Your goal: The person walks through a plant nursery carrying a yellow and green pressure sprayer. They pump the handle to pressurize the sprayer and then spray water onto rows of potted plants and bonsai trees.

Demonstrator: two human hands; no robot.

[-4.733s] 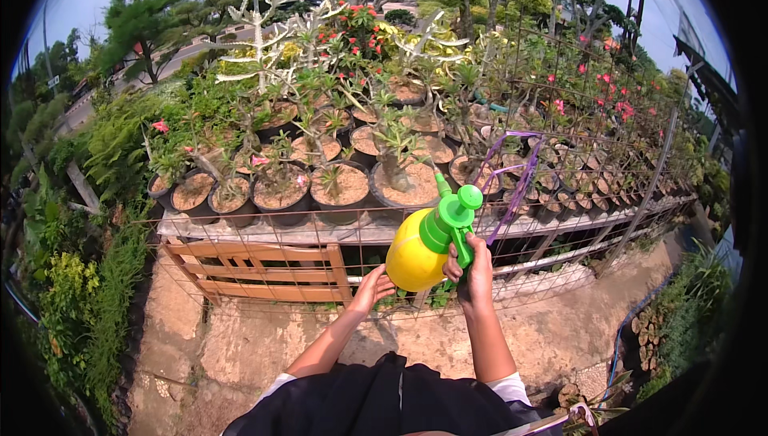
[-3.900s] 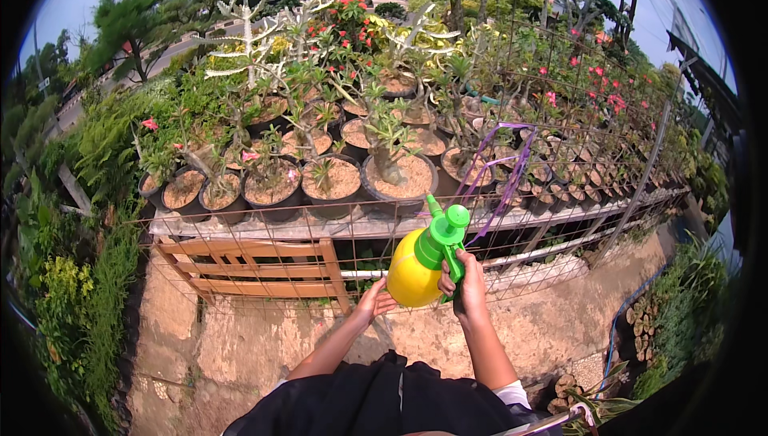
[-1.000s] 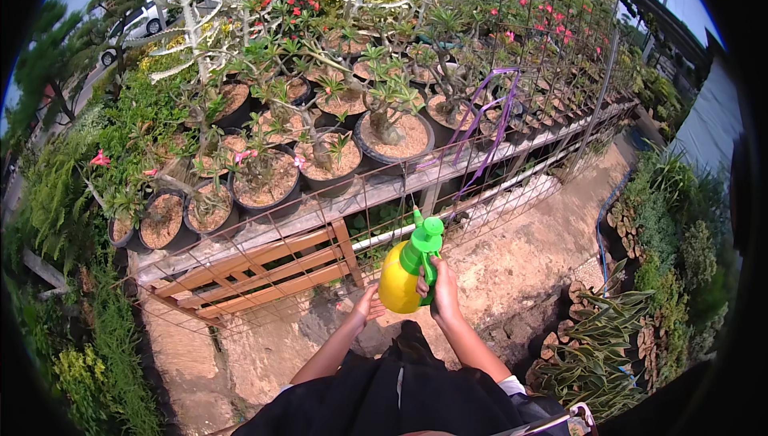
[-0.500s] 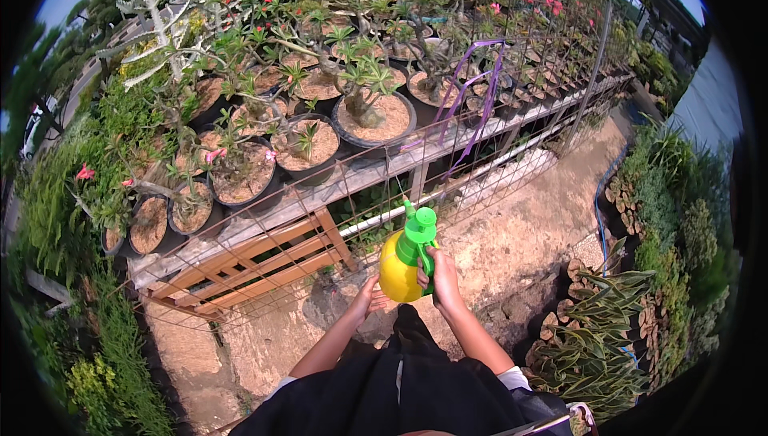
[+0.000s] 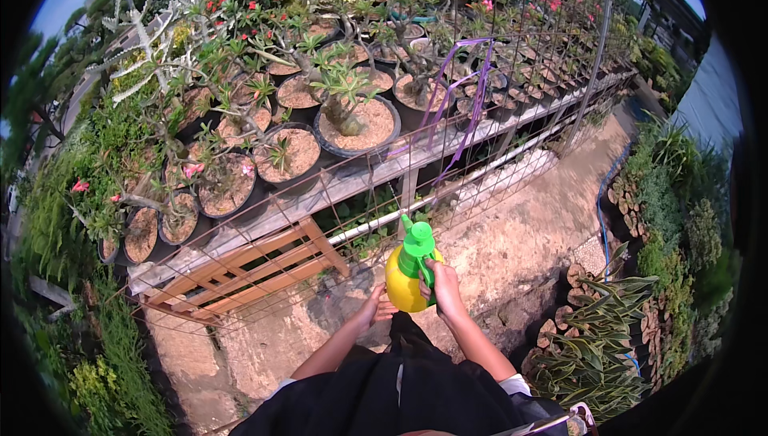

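Here's the yellow spray bottle [image 5: 406, 282] with its green pump top, held out in front of the person's chest, low in the middle of the view, over the dirt path [image 5: 512, 228]; the right hand [image 5: 442, 282] is wrapped round the green handle at the bottle's right side, fingers closed on it, nozzle pointing up and away toward the plants; the left hand [image 5: 374, 308] comes in under the bottle's lower left, fingers curled against the yellow belly, cupping it from below; both bare forearms rise from the lower edge, out of a dark top.

Ahead of the bottle, a long raised bench [image 5: 336, 188] runs from the lower left toward the upper right, fronted by a wire mesh fence [image 5: 512, 116]; the bottle sits well short of the bench's front edge, apart from it; along that edge stand round pots of gravelly soil, the biggest pot [image 5: 358, 126] near the middle holding a thick-stemmed plant with green leaf tufts; pink and red flowers show further back; purple ribbons [image 5: 460, 92] hang off the mesh just right of the big pot; a wooden pallet [image 5: 256, 272] leans under the bench's left end; spiky striped-leaf plants [image 5: 600, 348] edge the path at the right, beside a blue hose [image 5: 602, 212].
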